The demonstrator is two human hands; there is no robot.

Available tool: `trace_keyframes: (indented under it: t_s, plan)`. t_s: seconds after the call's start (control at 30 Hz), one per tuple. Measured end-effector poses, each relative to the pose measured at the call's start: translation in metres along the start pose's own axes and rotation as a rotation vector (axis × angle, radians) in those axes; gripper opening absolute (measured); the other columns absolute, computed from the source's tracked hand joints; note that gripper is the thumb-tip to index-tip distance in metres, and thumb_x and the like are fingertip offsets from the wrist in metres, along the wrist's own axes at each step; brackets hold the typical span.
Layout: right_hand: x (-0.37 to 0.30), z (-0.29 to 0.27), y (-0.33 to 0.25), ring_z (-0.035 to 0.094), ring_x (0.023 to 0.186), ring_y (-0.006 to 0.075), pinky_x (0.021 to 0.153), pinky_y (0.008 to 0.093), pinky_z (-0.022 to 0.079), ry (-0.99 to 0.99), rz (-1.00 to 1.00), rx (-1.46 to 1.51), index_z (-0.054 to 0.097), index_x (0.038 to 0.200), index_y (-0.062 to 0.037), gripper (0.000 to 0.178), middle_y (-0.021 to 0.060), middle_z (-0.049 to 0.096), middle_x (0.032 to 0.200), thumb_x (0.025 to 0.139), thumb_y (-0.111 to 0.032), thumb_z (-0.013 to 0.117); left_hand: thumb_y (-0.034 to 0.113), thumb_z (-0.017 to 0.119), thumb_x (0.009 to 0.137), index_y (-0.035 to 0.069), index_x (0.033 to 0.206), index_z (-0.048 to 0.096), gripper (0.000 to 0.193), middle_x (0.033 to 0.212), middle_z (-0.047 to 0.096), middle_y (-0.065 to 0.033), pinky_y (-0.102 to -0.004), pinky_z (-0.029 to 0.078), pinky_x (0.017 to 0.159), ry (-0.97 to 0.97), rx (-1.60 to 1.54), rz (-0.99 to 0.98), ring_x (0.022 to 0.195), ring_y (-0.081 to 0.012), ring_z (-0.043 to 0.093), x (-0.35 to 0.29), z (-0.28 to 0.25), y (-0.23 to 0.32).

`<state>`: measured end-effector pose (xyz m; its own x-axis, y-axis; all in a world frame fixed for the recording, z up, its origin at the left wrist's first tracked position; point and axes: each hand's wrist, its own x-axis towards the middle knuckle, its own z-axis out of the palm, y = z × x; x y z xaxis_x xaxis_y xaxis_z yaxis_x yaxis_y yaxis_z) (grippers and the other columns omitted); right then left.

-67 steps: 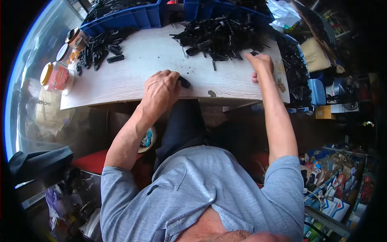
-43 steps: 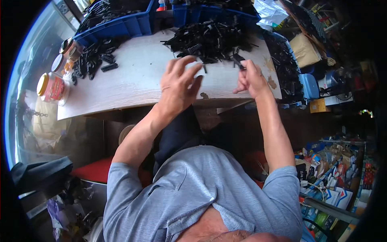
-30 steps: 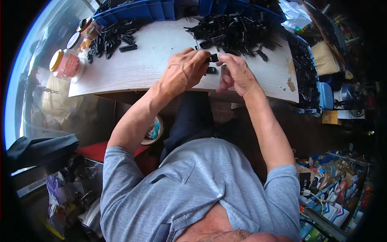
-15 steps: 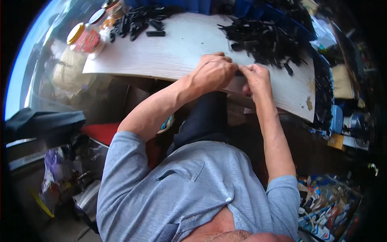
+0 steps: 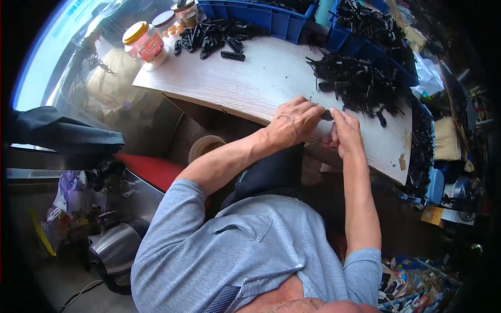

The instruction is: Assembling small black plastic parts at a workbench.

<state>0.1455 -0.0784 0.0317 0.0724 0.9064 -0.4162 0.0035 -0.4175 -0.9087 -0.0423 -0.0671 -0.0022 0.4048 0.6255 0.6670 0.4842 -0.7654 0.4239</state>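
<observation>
Above the near edge of the white table (image 5: 245, 88), my two hands are close together. My left hand (image 5: 295, 122) is closed, fingers curled around one end of a small black plastic part (image 5: 327, 115). Thumb and fingers of my right hand (image 5: 346, 133) pinch its other end. The fingers hide most of the part, so its exact kind is not clear. Just beyond lies a tangled heap of thin black parts (image 5: 360, 83). A smaller pile of chunky black pieces (image 5: 209, 37) lies at the far left, with one separate black piece (image 5: 233, 56) beside it.
Lidded jars stand at the table's far left, including a yellow-lidded jar (image 5: 144, 43). Blue crates (image 5: 282, 21) filled with black parts line the back. A bucket (image 5: 204, 147) is under the table's front edge, and a metal kettle (image 5: 116, 248) stands at lower left.
The whole view has shifted, so the table appears lower and further right. My hands remain together at the table's edge, and more of the black part shows between them.
</observation>
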Motion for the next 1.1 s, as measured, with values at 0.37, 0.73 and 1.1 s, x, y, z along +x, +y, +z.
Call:
trace_keyframes:
  t_s: [0.37, 0.73, 1.1]
  plan:
    - [0.023, -0.165, -0.027, 0.058, 0.053, 0.0270, 0.059, 0.0537, 0.062, 0.493, -0.162, 0.387, 0.056, 0.079, -0.0021, 0.041, 0.0064, 0.043, 0.050, 0.095, -0.039, 0.065, 0.007, 0.067, 0.083, 0.005, 0.126, 0.065, 0.043, 0.124, 0.066, -0.0144, -0.0420, 0.048, 0.101, -0.025, 0.766, -0.283, 0.117, -0.0353, 0.059, 0.002, -0.094, -0.162]
    - [0.042, -0.201, -0.014, 0.052, 0.048, 0.0186, 0.056, 0.0438, 0.059, 0.597, -0.016, 0.079, 0.065, 0.106, -0.0078, 0.031, 0.0019, 0.044, 0.059, 0.085, -0.024, 0.081, 0.004, 0.069, 0.079, 0.009, 0.116, 0.073, 0.038, 0.120, 0.068, -0.0094, -0.0382, 0.054, 0.090, -0.179, 0.453, -0.105, 0.105, -0.0312, 0.063, 0.002, -0.072, -0.109]
    - [0.056, -0.162, -0.013, 0.050, 0.053, 0.0130, 0.044, 0.0300, 0.048, 0.538, -0.041, -0.584, 0.065, 0.124, -0.0046, 0.051, 0.0092, 0.064, 0.092, 0.083, -0.029, 0.081, 0.008, 0.071, 0.085, 0.007, 0.107, 0.071, 0.022, 0.103, 0.070, -0.0127, -0.0414, 0.053, 0.087, -0.057, 0.340, -0.277, 0.097, -0.0337, 0.066, -0.007, -0.071, -0.105]
